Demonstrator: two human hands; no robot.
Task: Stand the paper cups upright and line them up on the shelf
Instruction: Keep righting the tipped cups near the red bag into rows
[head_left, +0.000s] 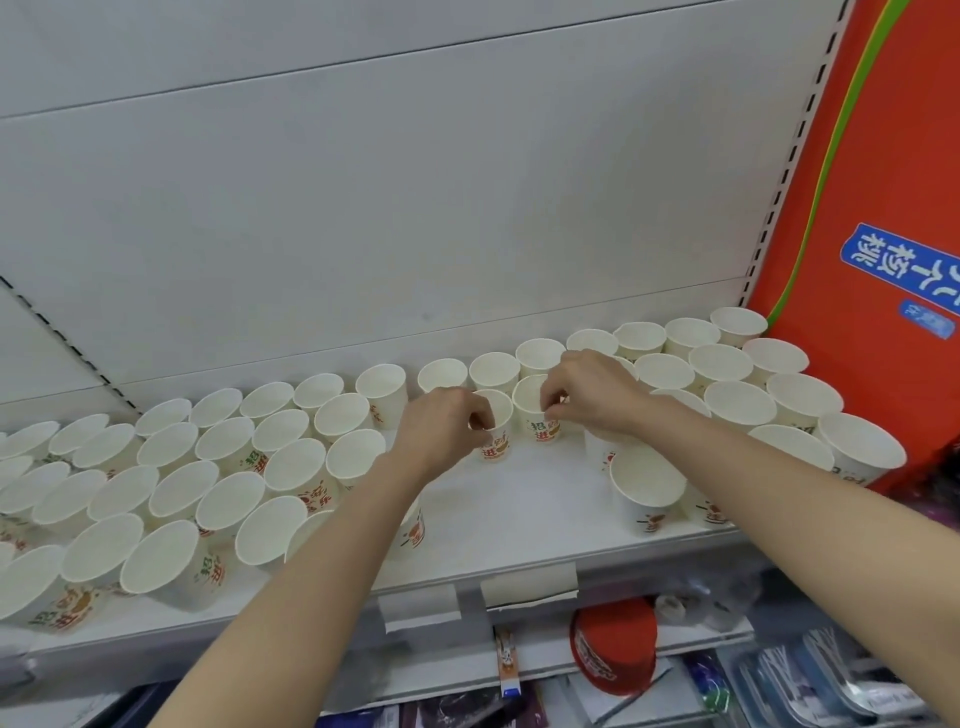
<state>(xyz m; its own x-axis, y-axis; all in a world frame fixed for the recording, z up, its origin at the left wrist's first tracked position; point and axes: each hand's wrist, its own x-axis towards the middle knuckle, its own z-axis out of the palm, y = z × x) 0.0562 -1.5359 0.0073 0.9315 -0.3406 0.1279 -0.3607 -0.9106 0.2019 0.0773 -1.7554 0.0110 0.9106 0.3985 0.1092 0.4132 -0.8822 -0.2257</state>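
My left hand pinches the near rim of 1 upright paper cup | right hand pinches its neighbour | both cups stand mid-shelf, just beyond my fingers, second row, axes vertical

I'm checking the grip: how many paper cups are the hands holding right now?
2. The left hand pinches the rim of one paper cup; the right hand pinches the rim of the neighbouring cup. Both stand upright mid-shelf, second row.
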